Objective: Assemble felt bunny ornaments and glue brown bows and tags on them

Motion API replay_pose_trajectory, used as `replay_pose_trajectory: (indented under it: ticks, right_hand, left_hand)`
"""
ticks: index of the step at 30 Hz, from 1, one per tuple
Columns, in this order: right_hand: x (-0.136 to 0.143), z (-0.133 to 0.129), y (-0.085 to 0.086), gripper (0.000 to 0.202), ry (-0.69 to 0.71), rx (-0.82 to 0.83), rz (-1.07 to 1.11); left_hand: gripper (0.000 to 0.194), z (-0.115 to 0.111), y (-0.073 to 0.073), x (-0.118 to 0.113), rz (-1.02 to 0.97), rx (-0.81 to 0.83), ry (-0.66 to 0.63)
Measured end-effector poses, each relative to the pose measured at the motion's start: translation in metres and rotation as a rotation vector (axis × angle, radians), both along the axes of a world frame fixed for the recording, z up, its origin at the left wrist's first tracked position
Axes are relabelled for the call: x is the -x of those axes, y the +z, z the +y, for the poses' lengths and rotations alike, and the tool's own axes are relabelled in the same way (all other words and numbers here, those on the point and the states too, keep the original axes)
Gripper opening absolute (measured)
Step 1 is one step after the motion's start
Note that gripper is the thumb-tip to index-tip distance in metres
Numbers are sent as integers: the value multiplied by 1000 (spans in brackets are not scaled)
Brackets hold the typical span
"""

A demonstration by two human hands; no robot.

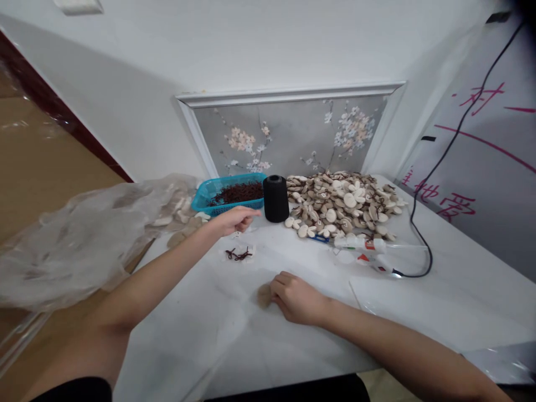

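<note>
My right hand point(299, 298) rests low over the middle of the white table, its fingers closed on the edge of a round beige felt piece point(264, 296). Farther forward, my left hand point(237, 221) is held over the table with its fingers curled together. Whatever may be between them is too small to make out. Just below that hand, several dark brown cord bows point(239, 254) lie on a small clear sheet. A black spool of thread point(275, 199) stands upright past my left fingertips. Behind it, a blue basket point(201, 195) holds many dark brown cord pieces.
A large heap of beige and white rabbit-shaped felt pieces point(343, 204) covers the back right. In front lies a white glue gun point(372, 262) with a black cable point(412, 218) running up the right side. Crumpled clear plastic bags point(84, 240) spread along the left edge.
</note>
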State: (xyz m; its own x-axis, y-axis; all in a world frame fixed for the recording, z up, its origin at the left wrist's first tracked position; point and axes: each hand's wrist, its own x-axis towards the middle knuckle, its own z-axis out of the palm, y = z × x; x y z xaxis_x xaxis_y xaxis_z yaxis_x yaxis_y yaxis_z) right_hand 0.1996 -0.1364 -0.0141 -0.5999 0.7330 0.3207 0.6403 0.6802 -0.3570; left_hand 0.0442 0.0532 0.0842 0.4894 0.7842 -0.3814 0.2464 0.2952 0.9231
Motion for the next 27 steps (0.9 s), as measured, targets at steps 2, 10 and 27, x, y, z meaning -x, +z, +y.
replay_pose_trajectory:
  ticks: [2,10,27]
  right_hand:
    - [0,0,-2,14,12,-10,0]
    - [-3,-3,-7,16,47,2,44]
    - [-28,20,19,8,-110,-105,393]
  left_hand:
    - [22,-5,-7,11,183,-76,-126]
    - [35,-83,-36,33,658,-687,-462]
    - [16,-174,-91,41,684,-1416,-735]
